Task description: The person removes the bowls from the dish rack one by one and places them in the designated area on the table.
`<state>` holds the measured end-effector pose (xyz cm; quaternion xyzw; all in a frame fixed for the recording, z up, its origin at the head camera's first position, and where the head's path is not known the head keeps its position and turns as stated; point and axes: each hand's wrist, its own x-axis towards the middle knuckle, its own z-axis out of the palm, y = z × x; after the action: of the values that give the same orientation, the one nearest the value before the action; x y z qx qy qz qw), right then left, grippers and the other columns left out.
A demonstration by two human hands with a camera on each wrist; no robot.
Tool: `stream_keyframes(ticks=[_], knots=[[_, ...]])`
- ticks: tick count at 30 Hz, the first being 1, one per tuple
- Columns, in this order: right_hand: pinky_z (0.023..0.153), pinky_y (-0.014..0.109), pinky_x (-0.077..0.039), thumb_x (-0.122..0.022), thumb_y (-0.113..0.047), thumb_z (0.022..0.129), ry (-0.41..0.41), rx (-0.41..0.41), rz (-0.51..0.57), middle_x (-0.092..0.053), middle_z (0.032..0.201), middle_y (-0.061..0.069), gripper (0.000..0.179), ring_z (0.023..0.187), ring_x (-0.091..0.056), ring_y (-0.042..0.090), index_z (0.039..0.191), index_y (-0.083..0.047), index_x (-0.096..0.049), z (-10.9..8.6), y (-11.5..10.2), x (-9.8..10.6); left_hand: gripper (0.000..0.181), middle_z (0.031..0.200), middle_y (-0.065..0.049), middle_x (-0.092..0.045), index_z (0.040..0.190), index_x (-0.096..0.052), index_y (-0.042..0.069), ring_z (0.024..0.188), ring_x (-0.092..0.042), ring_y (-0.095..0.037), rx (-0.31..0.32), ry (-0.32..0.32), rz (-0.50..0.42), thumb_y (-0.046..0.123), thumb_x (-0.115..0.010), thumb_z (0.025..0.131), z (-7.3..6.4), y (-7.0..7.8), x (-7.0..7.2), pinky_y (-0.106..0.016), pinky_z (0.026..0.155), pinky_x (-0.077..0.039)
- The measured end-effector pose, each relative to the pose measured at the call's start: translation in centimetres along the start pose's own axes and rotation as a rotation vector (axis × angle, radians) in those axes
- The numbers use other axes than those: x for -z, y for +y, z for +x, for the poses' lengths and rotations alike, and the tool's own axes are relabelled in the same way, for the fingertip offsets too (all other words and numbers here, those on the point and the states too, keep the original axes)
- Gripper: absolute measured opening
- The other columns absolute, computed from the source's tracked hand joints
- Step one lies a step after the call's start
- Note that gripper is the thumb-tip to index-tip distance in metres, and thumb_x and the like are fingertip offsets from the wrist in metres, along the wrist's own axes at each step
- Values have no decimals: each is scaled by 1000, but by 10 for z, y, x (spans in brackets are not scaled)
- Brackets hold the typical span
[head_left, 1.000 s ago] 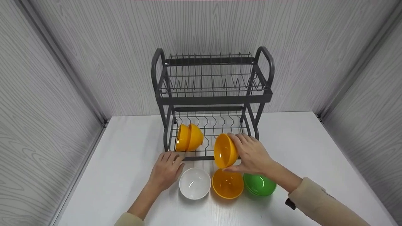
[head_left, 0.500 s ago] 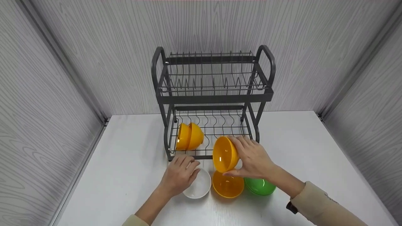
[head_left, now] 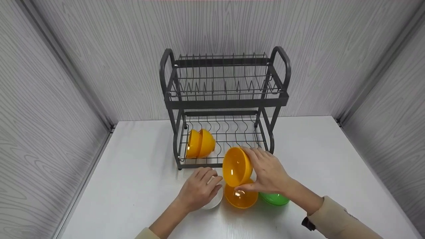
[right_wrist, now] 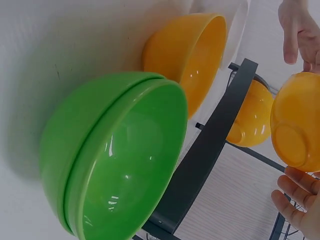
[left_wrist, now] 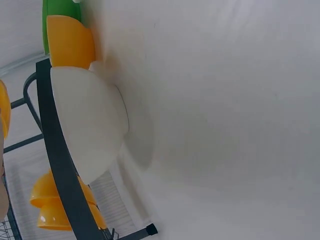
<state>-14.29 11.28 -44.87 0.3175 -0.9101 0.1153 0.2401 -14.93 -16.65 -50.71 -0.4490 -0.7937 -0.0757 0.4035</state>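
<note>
My right hand [head_left: 270, 172] grips an orange-yellow bowl [head_left: 234, 167] by its rim and base, tilted on its side with the hollow facing left. It hangs over a second orange bowl [head_left: 241, 199] on the table. My left hand [head_left: 199, 191] is above the white bowl [head_left: 214, 200], fingers loosely bent, close to the held bowl's left side; whether they touch cannot be told. In the right wrist view, two nested green bowls [right_wrist: 120, 160] sit under my right hand. Two orange bowls [head_left: 201, 144] stand on edge, nested, on the rack's lower tier at left.
A dark two-tier dish rack [head_left: 227, 103] stands behind the bowls, with wire slots on both tiers. The white table [head_left: 106, 186] extends to either side. Grey wood-grain panels [head_left: 225, 26] enclose the back and sides.
My left hand has moved right from the rack's front-left corner to above the white bowl. The held orange bowl has come slightly down and left, toward the left hand.
</note>
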Motion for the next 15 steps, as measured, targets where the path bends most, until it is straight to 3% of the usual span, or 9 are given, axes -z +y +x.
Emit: stream_keyframes(ticks=[6,12,15], knots=[[101,46,-61,-71,-87,72,3,-13,36,-68,131,6,115,115,-69,26,152,-9,-44,-3,-4,0,32,105,3,-65,111,-69,18,104,-59,-16,-17,-12,10,33,-85,87,2,5,-1,-27,96,-52],[94,42,-62,-69,-87,74,7,-20,68,-67,132,3,112,115,-67,22,153,-12,-44,-7,-7,-1,38,105,3,-66,109,-69,18,103,-60,-16,-36,9,2,33,-90,81,4,9,-4,-27,96,-53],[95,41,-62,-72,-85,73,1,-28,73,-67,134,3,113,116,-67,21,154,-12,-43,-10,-8,-2,30,105,2,-66,109,-70,18,102,-61,-17,-42,14,-12,32,-84,86,5,10,-6,-27,94,-53]])
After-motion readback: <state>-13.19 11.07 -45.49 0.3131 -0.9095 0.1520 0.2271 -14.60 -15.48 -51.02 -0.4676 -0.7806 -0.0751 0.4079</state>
